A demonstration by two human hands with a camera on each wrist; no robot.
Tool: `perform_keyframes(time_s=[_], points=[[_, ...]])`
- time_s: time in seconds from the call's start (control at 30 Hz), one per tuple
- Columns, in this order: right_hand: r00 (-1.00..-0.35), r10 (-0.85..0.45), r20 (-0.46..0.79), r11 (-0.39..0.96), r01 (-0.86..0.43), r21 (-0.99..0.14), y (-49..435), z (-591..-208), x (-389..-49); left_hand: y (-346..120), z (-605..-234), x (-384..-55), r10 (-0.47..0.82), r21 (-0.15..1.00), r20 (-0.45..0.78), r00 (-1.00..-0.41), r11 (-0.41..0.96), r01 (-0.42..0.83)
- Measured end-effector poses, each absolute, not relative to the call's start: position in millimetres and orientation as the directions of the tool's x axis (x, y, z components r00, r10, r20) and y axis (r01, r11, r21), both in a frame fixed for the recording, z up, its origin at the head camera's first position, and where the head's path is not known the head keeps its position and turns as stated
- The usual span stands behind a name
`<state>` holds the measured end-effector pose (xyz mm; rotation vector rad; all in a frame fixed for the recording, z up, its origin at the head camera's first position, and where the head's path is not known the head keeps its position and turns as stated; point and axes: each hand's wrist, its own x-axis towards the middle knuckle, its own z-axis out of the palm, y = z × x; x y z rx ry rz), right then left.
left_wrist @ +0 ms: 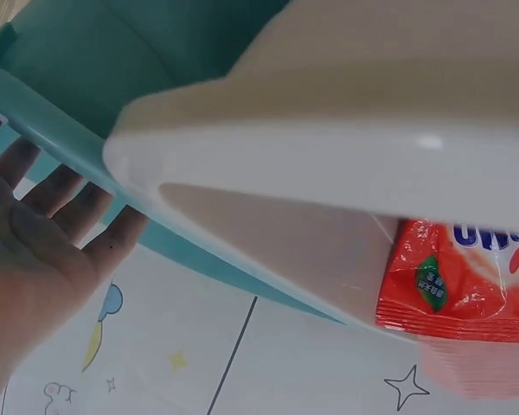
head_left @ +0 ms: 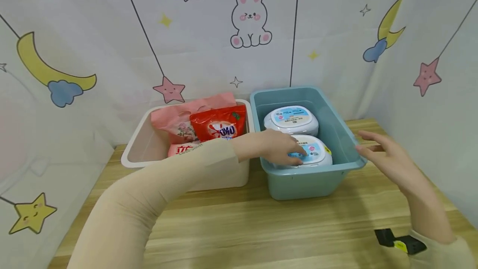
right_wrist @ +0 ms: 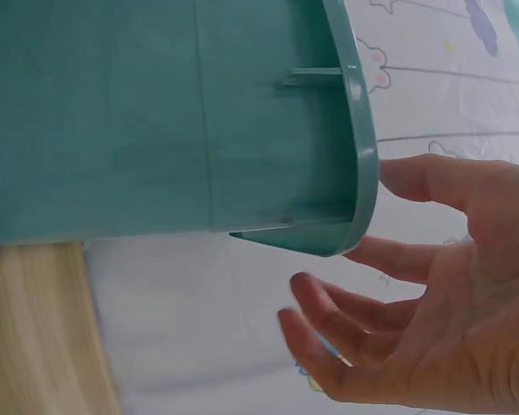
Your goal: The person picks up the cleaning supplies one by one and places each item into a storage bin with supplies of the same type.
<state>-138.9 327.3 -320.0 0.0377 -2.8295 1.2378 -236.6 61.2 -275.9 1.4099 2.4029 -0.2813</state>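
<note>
My left hand (head_left: 278, 146) reaches across into the teal bin (head_left: 304, 186), its fingers extended over the lid of the front white tub (head_left: 318, 152). Behind that stands a second white tub (head_left: 293, 117) with a blue label. In the left wrist view the fingers (left_wrist: 82, 212) look spread beside the teal rim; the tubs are out of that view. At the bin's right front corner, my right hand (head_left: 392, 159) has its thumb and forefinger close to the rim. The right wrist view shows this hand (right_wrist: 467, 285) with loosely bent fingers at the rim's edge.
Left of the teal bin stands a white bin (head_left: 224, 181) holding a red OMO bag (head_left: 220, 121) and pink packages (head_left: 183, 125). Both bins are on a wooden table (head_left: 231, 227). A printed white curtain (head_left: 209, 53) hangs behind and along the sides.
</note>
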Motion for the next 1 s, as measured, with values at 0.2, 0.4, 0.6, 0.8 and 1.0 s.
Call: perform_keyframes(time_s=[0.2,0.4,0.6,0.8,1.0], points=[[-0.993,-0.064,0.097,0.785,-0.110,-0.610,316,-304,-144,54,-270,-230,0.824,0.032,-0.304,-0.479,0.511,0.859],[-0.982,-0.111,0.152,0.845,-0.174,-0.506,310,-298,-150,46,-261,-223,0.848,0.040,-0.212,-0.485,0.503,0.863],[-0.971,-0.155,0.180,0.854,-0.223,-0.470,303,-293,-154,33,-260,-219,0.833,0.056,-0.147,-0.533,0.546,0.836],[-0.976,-0.172,0.134,0.869,-0.214,-0.446,292,-287,-156,19,-262,-217,0.767,0.074,-0.061,-0.639,0.642,0.763],[-0.977,-0.167,0.129,0.888,-0.206,-0.412,277,-283,-158,6,-265,-214,0.712,0.061,0.012,-0.702,0.700,0.712]])
